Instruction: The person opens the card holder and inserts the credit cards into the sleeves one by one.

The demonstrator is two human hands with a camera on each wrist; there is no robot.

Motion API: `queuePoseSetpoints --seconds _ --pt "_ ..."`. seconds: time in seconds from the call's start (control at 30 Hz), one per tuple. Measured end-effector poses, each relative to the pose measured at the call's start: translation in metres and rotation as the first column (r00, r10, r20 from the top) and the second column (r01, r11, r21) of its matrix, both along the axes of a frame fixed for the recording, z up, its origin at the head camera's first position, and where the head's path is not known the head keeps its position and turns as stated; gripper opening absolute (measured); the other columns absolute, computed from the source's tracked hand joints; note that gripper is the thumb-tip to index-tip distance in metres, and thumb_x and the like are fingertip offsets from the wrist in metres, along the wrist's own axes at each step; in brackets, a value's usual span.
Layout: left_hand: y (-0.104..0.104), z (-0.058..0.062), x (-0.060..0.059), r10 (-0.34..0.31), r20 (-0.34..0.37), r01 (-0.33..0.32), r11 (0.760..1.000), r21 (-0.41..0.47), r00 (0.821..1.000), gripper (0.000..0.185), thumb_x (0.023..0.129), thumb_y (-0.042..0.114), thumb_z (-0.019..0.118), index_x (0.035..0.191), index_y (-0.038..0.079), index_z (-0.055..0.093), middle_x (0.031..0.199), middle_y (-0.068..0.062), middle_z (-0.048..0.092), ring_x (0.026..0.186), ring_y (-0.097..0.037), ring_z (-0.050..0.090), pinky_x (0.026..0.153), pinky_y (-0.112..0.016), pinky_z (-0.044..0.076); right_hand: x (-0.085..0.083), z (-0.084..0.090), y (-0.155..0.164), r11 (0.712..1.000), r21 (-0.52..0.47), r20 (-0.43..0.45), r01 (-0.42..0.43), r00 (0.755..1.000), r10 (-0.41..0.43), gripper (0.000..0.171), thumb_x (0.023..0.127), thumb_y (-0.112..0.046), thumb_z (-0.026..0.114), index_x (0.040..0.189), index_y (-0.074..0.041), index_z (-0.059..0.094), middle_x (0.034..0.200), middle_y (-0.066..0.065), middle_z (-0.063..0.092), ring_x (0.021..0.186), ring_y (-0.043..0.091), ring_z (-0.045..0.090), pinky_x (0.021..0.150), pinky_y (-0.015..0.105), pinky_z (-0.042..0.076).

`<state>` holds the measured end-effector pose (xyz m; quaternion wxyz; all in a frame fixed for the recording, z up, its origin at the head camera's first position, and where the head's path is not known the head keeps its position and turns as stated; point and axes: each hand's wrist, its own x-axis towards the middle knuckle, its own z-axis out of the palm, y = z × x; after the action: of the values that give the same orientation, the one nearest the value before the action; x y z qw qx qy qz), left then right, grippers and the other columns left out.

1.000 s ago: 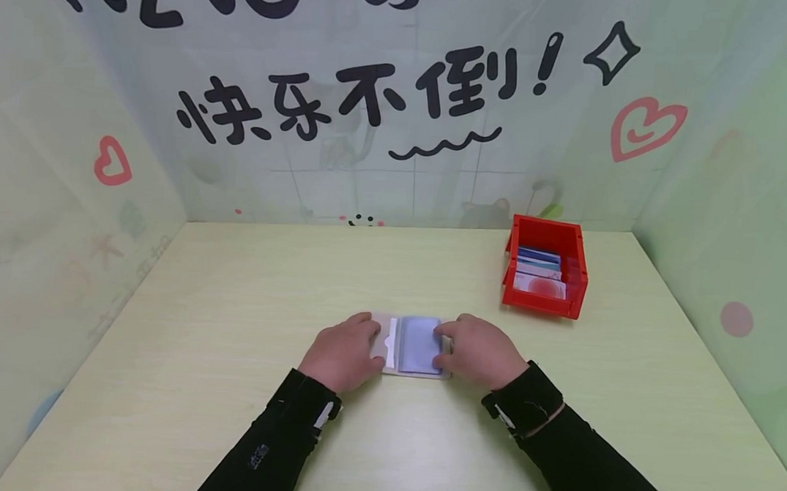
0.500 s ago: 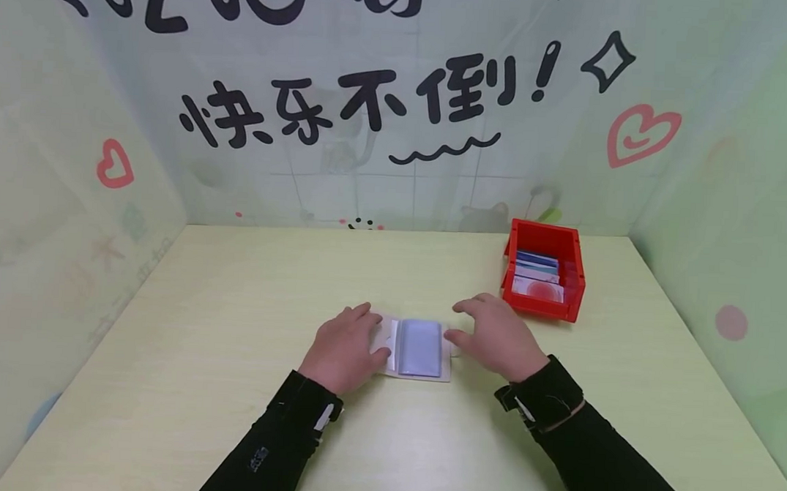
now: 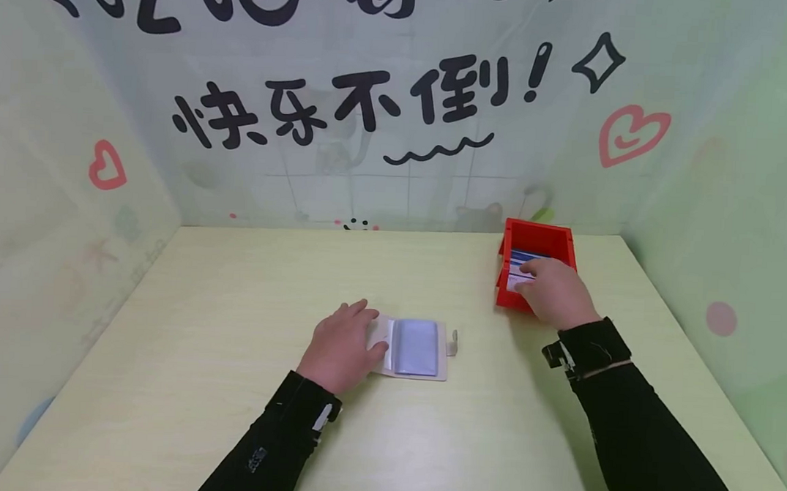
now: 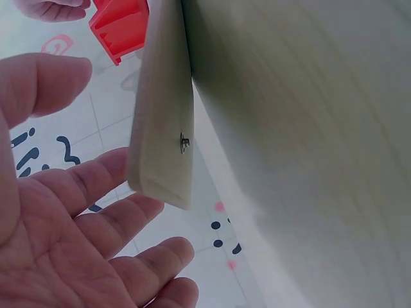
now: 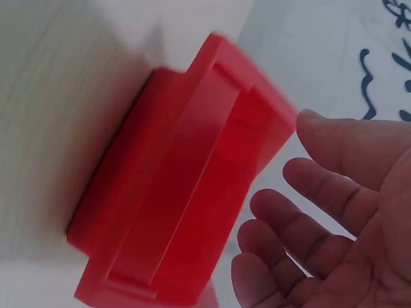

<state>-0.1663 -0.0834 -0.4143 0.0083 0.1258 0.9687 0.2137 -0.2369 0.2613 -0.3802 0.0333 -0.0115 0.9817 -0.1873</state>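
Note:
A beige card holder (image 3: 417, 347) lies open on the table, its bluish clear sleeves facing up. My left hand (image 3: 341, 346) rests flat on the holder's left part, fingers straight; the left wrist view shows the open palm (image 4: 70, 244) beside the holder's beige cover (image 4: 164, 128). My right hand (image 3: 553, 289) hovers over the front of a red bin (image 3: 537, 237) at the right, fingertips at the cards (image 3: 521, 269) stacked inside. In the right wrist view its fingers (image 5: 302, 231) are spread and hold nothing beside the red bin (image 5: 186, 192).
The pale wooden table (image 3: 233, 282) is enclosed by decorated walls on the left, back and right. The holder's small clasp tab (image 3: 454, 343) sticks out on its right side. The red bin (image 4: 119, 25) shows far off in the left wrist view.
My right hand left the card holder's right edge and moved up and right to the red bin. The left hand stayed on the holder.

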Motion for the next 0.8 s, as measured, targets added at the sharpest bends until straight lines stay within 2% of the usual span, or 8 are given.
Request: queuePoseSetpoints --seconds 0.17,0.27,0.43,0.57,0.8 --pt "-0.001 0.000 0.000 0.005 -0.013 -0.005 1.000 0.012 1.000 0.051 0.100 0.033 0.069 0.142 0.006 0.063 0.160 -0.020 0.050 0.150 -0.049 0.042 0.121 -0.063 0.037 -0.020 0.000 0.008 0.998 0.063 0.068 -0.006 0.998 0.002 0.057 0.095 -0.016 0.074 0.146 0.003 0.058 0.140 0.027 0.063 0.120 0.045 0.057 0.108 0.063 0.051" --pt "-0.002 0.000 -0.001 0.007 -0.020 -0.007 1.000 0.020 1.000 0.050 0.100 0.033 0.069 0.142 0.006 0.063 0.159 -0.020 0.051 0.150 -0.049 0.042 0.121 -0.063 0.038 -0.031 -0.002 0.009 0.994 0.103 0.097 -0.044 0.995 0.034 0.055 0.094 -0.014 0.074 0.144 0.003 0.059 0.138 0.026 0.064 0.120 0.044 0.057 0.110 0.064 0.049" --pt "-0.002 -0.001 -0.001 0.012 -0.022 -0.011 1.000 0.029 1.000 0.051 0.099 0.032 0.070 0.142 0.006 0.063 0.159 -0.020 0.051 0.150 -0.049 0.042 0.121 -0.063 0.037 -0.048 -0.008 0.011 0.989 0.137 0.172 -0.057 0.984 0.032 0.057 0.092 -0.014 0.077 0.144 0.001 0.060 0.133 0.024 0.067 0.114 0.040 0.059 0.109 0.061 0.051" --pt "-0.001 -0.001 -0.002 0.012 -0.029 -0.011 0.999 0.030 1.000 0.052 0.099 0.033 0.071 0.142 0.006 0.062 0.158 -0.020 0.052 0.150 -0.049 0.043 0.121 -0.062 0.038 -0.055 -0.015 0.013 0.989 0.143 0.203 -0.042 0.979 0.012 0.058 0.090 -0.012 0.078 0.143 0.001 0.061 0.129 0.021 0.069 0.110 0.039 0.059 0.108 0.058 0.053" --pt "0.001 -0.002 -0.002 0.011 -0.029 -0.010 0.999 0.043 1.000 0.051 0.099 0.032 0.070 0.142 0.005 0.062 0.158 -0.020 0.052 0.150 -0.048 0.043 0.121 -0.062 0.037 -0.059 -0.022 0.014 0.979 0.200 0.184 -0.052 0.983 0.014 0.050 0.088 -0.009 0.079 0.136 0.000 0.067 0.119 0.019 0.073 0.105 0.037 0.063 0.107 0.058 0.053"
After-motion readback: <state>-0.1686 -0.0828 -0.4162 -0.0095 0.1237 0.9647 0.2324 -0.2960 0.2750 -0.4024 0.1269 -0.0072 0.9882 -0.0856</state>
